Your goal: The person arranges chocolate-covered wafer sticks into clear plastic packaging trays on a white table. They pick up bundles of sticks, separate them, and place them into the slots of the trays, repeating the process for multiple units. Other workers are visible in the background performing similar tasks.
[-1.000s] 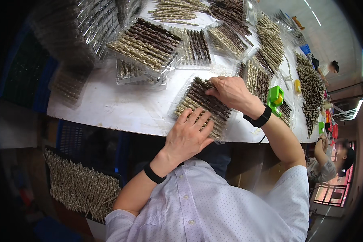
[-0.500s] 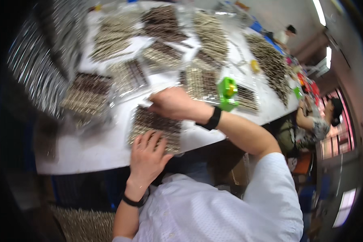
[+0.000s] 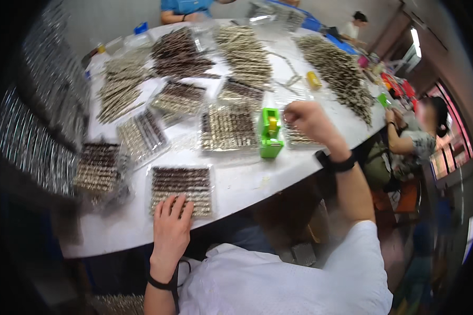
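Fingers (image 3: 174,206) of the left hand (image 3: 170,231) lie spread and flat on the near edge of a clear packet (image 3: 181,190) filled with rows of small dark and pale pieces, seemingly pinning it to the white bench (image 3: 242,184) so it cannot slide. That packet sits at the bench's near edge, right in front of the person. To its right stands a green tape dispenser (image 3: 270,133), upright and within easy reach. The right hand (image 3: 311,121) hovers just beside the dispenser, fingers curled in a loose fist; whether they pinch a strip of tape I cannot tell. More filled packets (image 3: 228,127) lie spread farther back.
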The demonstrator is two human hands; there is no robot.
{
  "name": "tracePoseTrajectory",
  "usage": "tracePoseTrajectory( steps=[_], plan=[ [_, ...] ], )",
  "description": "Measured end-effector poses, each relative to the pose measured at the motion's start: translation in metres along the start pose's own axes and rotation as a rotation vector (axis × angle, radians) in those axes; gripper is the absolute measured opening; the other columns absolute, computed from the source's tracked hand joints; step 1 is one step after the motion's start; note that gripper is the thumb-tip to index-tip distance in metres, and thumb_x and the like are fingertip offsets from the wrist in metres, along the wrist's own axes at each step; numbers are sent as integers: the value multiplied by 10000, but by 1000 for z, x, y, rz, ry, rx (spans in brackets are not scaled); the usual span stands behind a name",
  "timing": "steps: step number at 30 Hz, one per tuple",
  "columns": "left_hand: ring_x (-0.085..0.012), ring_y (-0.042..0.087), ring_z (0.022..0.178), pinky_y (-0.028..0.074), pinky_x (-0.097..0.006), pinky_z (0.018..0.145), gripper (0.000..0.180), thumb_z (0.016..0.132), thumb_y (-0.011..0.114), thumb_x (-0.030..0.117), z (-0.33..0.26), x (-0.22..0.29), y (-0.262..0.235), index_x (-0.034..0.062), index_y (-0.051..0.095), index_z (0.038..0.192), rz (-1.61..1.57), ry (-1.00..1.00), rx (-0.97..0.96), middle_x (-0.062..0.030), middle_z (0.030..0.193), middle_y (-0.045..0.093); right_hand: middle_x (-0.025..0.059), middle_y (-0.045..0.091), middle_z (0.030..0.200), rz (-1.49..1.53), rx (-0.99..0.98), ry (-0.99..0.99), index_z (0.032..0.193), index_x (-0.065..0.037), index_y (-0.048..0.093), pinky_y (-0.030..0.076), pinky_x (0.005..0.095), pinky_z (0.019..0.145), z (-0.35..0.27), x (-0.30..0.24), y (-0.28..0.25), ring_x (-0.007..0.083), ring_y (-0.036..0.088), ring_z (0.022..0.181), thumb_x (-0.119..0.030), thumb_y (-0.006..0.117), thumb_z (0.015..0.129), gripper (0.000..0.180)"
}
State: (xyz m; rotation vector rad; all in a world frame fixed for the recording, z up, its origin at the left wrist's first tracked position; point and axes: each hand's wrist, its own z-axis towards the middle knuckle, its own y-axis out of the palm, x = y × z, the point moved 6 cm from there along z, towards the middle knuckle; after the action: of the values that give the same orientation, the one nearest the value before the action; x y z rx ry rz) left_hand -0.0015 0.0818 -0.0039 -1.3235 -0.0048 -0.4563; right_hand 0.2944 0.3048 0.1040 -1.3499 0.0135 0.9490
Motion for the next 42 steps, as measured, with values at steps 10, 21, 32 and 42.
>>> tracePoseTrajectory(
  steps=[10, 21, 32, 42],
  plan=[
    [-335, 498, 1268, 367, -495, 1083, 324, 882, 545, 43, 21, -3, 4, 37, 616, 1198, 68, -18, -25, -138, 1332, 567, 211, 670, 916, -682, -193, 260, 930, -14, 695, 507, 456, 811, 27, 231, -22, 385, 637, 920, -106, 694, 738, 213],
    [-324, 493, 1274, 372, -462, 1071, 342, 858, 530, 34, 57, -13, 11, 30, 617, 1189, 118, 11, -14, -137, 1324, 569, 150, 713, 924, -687, -175, 387, 946, -115, 720, 538, 465, 749, 21, 260, -13, 364, 680, 880, -226, 694, 839, 156],
    [-316, 485, 1295, 361, -462, 1090, 364, 837, 546, 25, 56, -20, 14, 48, 621, 1192, 112, 14, -34, -119, 1352, 563, 148, 682, 924, -312, 320, -153, 999, 6, 654, 504, 367, 700, -8, 76, -74, 306, 658, 780, -71, 654, 919, 111],
    [-317, 421, 1386, 332, -528, 1147, 344, 814, 580, 5, 21, -17, -8, 79, 654, 1142, 62, 76, -131, -77, 1371, 573, 109, 639, 865, -123, 211, -236, 951, 5, 627, 473, 309, 645, -52, -23, -46, 232, 616, 732, 61, 654, 863, 108]
  ],
)
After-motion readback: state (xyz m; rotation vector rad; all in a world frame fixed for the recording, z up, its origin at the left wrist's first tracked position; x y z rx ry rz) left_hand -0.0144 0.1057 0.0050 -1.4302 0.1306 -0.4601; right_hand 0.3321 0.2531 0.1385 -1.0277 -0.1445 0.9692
